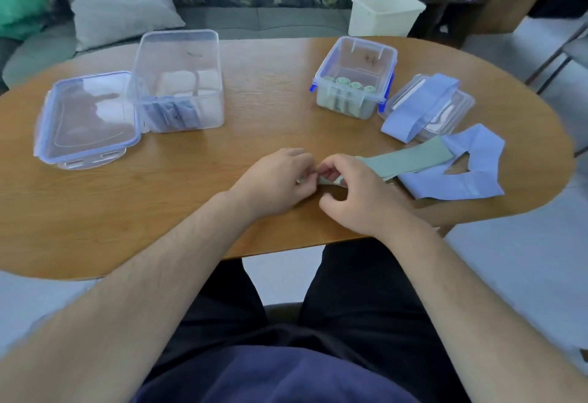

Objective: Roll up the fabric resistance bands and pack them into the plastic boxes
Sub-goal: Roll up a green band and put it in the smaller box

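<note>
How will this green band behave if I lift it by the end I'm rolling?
Probably floppy: the green band lies flat on the table, so its free length would likely dangle. It seems light, being thin fabric. The started roll pinched by the left hand and right hand may unwind if released.

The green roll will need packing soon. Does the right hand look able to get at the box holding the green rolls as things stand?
Probably yes. The box stands open beyond the right hand, bare table between them; the blue bands lie aside. That hand now pinches the green band.
</note>
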`<action>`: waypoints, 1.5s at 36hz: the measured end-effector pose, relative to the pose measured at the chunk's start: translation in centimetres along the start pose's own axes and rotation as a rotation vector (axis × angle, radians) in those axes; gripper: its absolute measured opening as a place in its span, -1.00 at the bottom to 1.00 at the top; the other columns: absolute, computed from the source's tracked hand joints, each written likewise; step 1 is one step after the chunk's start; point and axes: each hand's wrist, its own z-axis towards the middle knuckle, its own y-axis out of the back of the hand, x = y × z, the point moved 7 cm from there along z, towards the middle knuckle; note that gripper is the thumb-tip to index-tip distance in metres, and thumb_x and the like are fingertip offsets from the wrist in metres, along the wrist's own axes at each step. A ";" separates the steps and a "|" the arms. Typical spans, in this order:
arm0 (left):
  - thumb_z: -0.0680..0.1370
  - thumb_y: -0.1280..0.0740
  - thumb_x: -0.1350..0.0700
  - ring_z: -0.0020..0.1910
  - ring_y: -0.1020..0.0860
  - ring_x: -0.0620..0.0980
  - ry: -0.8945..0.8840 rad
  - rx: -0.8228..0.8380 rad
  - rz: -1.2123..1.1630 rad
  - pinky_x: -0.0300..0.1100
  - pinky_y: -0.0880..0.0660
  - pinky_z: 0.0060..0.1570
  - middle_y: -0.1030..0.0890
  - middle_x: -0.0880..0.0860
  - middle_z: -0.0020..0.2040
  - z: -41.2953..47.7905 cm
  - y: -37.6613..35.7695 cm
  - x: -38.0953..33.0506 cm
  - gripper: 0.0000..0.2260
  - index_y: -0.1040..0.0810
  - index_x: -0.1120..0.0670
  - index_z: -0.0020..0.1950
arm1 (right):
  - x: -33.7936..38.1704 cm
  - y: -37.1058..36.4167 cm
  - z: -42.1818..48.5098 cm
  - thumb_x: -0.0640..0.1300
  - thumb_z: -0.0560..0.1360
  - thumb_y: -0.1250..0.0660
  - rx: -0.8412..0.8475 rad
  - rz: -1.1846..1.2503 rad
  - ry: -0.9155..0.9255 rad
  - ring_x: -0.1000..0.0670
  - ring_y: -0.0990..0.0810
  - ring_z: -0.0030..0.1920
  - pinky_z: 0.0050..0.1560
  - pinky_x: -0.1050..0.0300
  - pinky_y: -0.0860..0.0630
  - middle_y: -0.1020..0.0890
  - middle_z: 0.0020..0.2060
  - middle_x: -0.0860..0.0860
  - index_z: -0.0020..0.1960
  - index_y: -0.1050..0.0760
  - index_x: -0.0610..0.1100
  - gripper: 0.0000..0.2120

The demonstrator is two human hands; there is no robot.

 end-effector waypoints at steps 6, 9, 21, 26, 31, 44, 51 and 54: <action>0.64 -0.29 0.03 -0.20 -0.53 0.01 0.157 -0.140 -0.112 0.00 -0.49 -0.15 -0.59 0.00 -0.19 -0.8 2.6 1.6 -0.81 -0.52 0.12 -0.07 | 2.0 0.4 2.4 -0.21 0.57 -0.35 -0.141 0.022 0.116 0.15 -0.50 -0.09 -0.10 0.40 -0.35 -0.55 -0.10 0.08 0.06 -0.55 -0.09 -0.92; 0.63 -0.35 -0.01 -0.24 -0.54 -0.15 0.267 -0.307 -0.331 -0.25 -0.48 -0.22 -0.60 -0.07 -0.23 -1.5 5.6 2.4 -0.80 -0.53 0.09 -0.09 | 3.7 0.9 4.1 -0.22 0.56 -0.36 -0.184 0.098 0.114 0.13 -0.53 -0.13 -0.12 0.37 -0.42 -0.57 -0.11 0.08 0.04 -0.57 -0.05 -0.89; 0.60 -0.42 0.10 -0.18 -0.60 -0.08 0.401 -0.574 -0.700 -0.22 -0.55 -0.20 -0.65 -0.03 -0.18 -0.2 12.3 4.8 -0.95 -0.60 0.01 -0.05 | 8.9 4.4 9.4 -0.05 0.62 -0.34 -0.287 0.404 0.107 0.21 -0.39 -0.41 -0.30 0.40 -0.30 -0.45 -0.46 0.31 -0.05 -0.50 -0.05 -0.89; 0.63 -0.37 0.05 -0.25 -0.57 -0.10 0.396 -0.550 -0.672 -0.15 -0.59 -0.26 -0.59 -0.04 -0.23 0.5 13.6 3.6 -0.87 -0.57 0.09 -0.05 | 10.0 6.0 9.6 -0.06 0.62 -0.35 -0.324 0.442 0.100 0.13 -0.40 -0.37 -0.35 0.14 -0.41 -0.47 -0.39 0.14 -0.10 -0.50 -0.07 -0.86; 0.68 -0.27 0.01 -0.39 -0.53 0.04 0.329 -0.464 -0.590 0.02 -0.56 -0.44 -0.57 0.19 -0.28 1.0 15.3 0.9 -0.74 -0.47 0.22 -0.03 | 11.1 7.3 8.8 -0.09 0.59 -0.37 -0.316 0.593 0.088 -0.05 -0.53 -0.28 -0.27 -0.03 -0.51 -0.58 -0.30 -0.10 -0.08 -0.53 -0.20 -0.82; 0.67 -0.29 0.01 -0.52 -0.41 -0.13 0.410 -0.411 -0.759 -0.31 -0.32 -0.55 -0.47 -0.07 -0.44 1.6 18.7 -2.5 -0.73 -0.48 0.21 -0.07 | 14.1 11.0 7.2 -0.12 0.58 -0.40 -0.228 0.807 -0.060 -0.02 -0.63 -0.36 -0.43 0.18 -0.51 -0.67 -0.30 -0.09 -0.17 -0.58 -0.14 -0.83; 0.66 -0.30 0.03 -0.38 -0.57 -0.04 0.605 -0.328 -0.686 -0.14 -0.54 -0.44 -0.57 0.06 -0.31 0.7 13.8 2.3 -0.76 -0.50 0.14 -0.14 | 9.6 4.9 8.9 -0.25 0.61 -0.34 -0.035 0.807 -0.254 -0.05 -0.69 -0.38 -0.41 0.10 -0.58 -0.68 -0.29 -0.10 -0.07 -0.50 -0.20 -0.91; 0.66 -0.27 0.03 -0.30 -0.51 0.02 0.653 -0.312 -0.558 0.08 -0.58 -0.25 -0.51 0.10 -0.29 0.4 10.6 5.5 -0.71 -0.47 0.19 -0.17 | 6.2 1.3 10.5 -0.25 0.62 -0.33 0.008 0.769 -0.330 -0.04 -0.71 -0.33 -0.33 0.05 -0.64 -0.69 -0.20 -0.13 -0.01 -0.51 -0.22 -0.95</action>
